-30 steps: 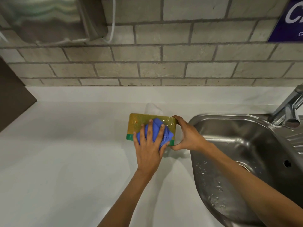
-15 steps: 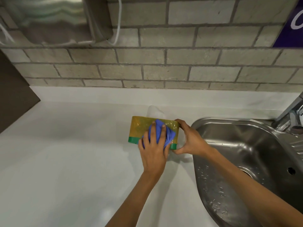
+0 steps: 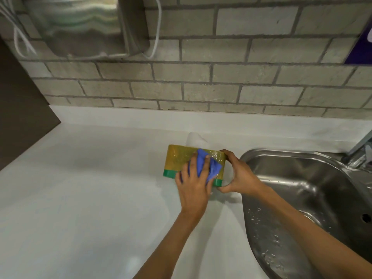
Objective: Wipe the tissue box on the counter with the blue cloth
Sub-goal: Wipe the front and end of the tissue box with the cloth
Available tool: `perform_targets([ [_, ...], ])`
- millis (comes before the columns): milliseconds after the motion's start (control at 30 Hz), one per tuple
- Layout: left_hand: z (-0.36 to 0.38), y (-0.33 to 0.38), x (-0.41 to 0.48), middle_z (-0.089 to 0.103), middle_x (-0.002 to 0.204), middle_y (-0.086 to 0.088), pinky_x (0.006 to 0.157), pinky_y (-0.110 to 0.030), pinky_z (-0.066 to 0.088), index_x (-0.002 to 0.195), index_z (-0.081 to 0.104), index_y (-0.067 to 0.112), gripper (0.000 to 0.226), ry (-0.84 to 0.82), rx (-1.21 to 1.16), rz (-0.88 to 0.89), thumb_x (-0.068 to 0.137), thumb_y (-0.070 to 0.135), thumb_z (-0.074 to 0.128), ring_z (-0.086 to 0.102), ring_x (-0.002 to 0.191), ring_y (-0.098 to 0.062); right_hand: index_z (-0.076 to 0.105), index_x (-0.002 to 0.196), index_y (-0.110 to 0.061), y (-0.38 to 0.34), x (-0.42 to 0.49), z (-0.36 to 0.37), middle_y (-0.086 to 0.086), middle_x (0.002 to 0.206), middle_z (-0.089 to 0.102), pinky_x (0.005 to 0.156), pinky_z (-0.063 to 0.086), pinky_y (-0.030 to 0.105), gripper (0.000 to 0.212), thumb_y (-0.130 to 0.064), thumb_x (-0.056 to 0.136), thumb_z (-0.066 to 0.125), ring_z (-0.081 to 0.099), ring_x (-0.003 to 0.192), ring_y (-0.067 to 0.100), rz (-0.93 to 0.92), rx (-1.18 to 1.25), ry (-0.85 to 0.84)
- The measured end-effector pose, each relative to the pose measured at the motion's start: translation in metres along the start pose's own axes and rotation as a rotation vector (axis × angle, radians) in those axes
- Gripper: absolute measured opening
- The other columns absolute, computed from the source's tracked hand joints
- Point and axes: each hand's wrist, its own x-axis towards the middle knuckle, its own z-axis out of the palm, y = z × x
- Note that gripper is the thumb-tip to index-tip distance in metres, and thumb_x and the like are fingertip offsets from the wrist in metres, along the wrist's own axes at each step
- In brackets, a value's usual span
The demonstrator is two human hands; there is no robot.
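Observation:
The tissue box (image 3: 177,161) is yellow with a green strip along its bottom and stands on the white counter (image 3: 80,188), just left of the sink. A white tissue (image 3: 194,139) sticks up behind its top. My left hand (image 3: 193,184) presses the blue cloth (image 3: 209,168) flat against the box's near face, towards its right half. My right hand (image 3: 240,175) grips the box's right end, thumb low and fingers over the top corner. Much of the cloth is hidden under my fingers.
A steel sink (image 3: 302,198) with water drops lies right beside the box, its tap (image 3: 362,152) at the far right. A brick wall (image 3: 201,81) rises behind the counter, with a metal dispenser (image 3: 80,27) and white cables high on the left. A dark panel (image 3: 22,109) borders the left.
My left hand has slid the cloth to the right and a little up across the box's near face. My right hand keeps its hold on the box's end.

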Motion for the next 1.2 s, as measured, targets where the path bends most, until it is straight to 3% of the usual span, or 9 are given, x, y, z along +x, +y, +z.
perform_targets([
  [100,-0.001,-0.028,0.003,0.064,0.123,-0.016,0.079,-0.042,0.051,0.125,0.061,0.019,0.046,0.025,0.006,-0.24,0.085,0.039,0.047,0.065,0.095,-0.034,0.029,0.129,-0.034,0.001,-0.001,0.0,-0.01,0.117,0.057,0.082,0.047,0.017,0.098,-0.041,0.045,0.08,0.058,0.102,0.008,0.002,-0.002,-0.009],
  [200,-0.002,-0.023,0.021,0.06,0.127,-0.02,0.082,-0.046,0.049,0.125,0.06,0.017,0.045,0.027,-0.06,-0.415,0.083,0.032,0.064,0.063,0.098,-0.04,0.029,0.13,-0.033,0.0,-0.001,0.002,-0.01,0.116,0.056,0.077,0.042,0.003,0.099,-0.04,0.045,0.08,0.057,0.1,0.008,0.006,0.001,-0.01],
  [367,-0.002,0.026,0.013,0.068,0.118,-0.013,0.08,-0.039,0.054,0.121,0.063,0.023,0.048,-0.023,-0.038,-0.039,0.076,0.039,0.065,0.067,0.096,-0.032,0.031,0.126,-0.037,0.0,0.0,0.001,-0.021,0.105,0.055,0.069,0.041,0.0,0.095,-0.034,0.045,0.078,0.057,0.088,0.005,0.004,0.024,0.013],
  [500,0.001,-0.001,-0.001,0.069,0.116,-0.01,0.072,-0.034,0.052,0.119,0.065,0.024,0.045,0.033,-0.009,0.112,0.079,0.04,0.053,0.068,0.091,-0.028,0.031,0.129,-0.032,0.002,-0.001,0.0,-0.012,0.11,0.057,0.071,0.04,-0.002,0.096,-0.031,0.047,0.081,0.058,0.092,0.007,-0.002,0.023,-0.004],
  [700,-0.006,-0.032,0.017,0.059,0.128,-0.02,0.082,-0.047,0.048,0.126,0.06,0.019,0.044,-0.03,-0.068,-0.371,0.083,0.031,0.063,0.061,0.097,-0.041,0.029,0.131,-0.03,-0.003,-0.003,0.0,-0.007,0.121,0.055,0.087,0.045,0.018,0.098,-0.034,0.049,0.082,0.055,0.106,0.008,0.008,0.038,-0.023],
  [833,-0.01,0.01,0.02,0.066,0.119,-0.017,0.078,-0.044,0.053,0.12,0.064,0.021,0.054,-0.081,-0.015,-0.086,0.07,0.036,0.075,0.066,0.095,-0.036,0.031,0.13,-0.029,-0.005,-0.003,0.0,-0.009,0.113,0.057,0.079,0.045,0.009,0.095,-0.029,0.049,0.081,0.058,0.098,0.01,0.002,0.034,-0.006],
  [967,-0.007,0.004,0.011,0.07,0.114,-0.01,0.073,-0.036,0.053,0.118,0.065,0.027,0.06,-0.045,0.019,0.111,0.061,0.039,0.079,0.069,0.091,-0.029,0.034,0.127,-0.028,-0.002,-0.004,-0.001,-0.009,0.111,0.058,0.077,0.049,0.016,0.091,-0.028,0.049,0.08,0.06,0.094,0.012,-0.033,0.042,0.003],
  [1100,-0.006,-0.03,0.014,0.063,0.123,-0.019,0.078,-0.045,0.05,0.124,0.062,0.022,0.053,0.04,-0.015,-0.176,0.074,0.031,0.075,0.064,0.096,-0.037,0.03,0.129,-0.035,0.0,-0.008,0.001,-0.009,0.115,0.056,0.081,0.048,0.019,0.096,-0.032,0.047,0.081,0.058,0.099,0.009,-0.007,0.038,0.011],
  [1200,-0.008,-0.043,0.023,0.051,0.137,-0.017,0.089,-0.047,0.043,0.134,0.05,0.022,0.046,-0.049,-0.239,-0.517,0.09,0.035,0.054,0.052,0.112,-0.038,0.026,0.131,-0.038,0.001,-0.011,0.004,-0.012,0.121,0.053,0.081,0.047,0.013,0.099,-0.033,0.048,0.081,0.057,0.104,0.01,0.006,0.034,0.003],
])
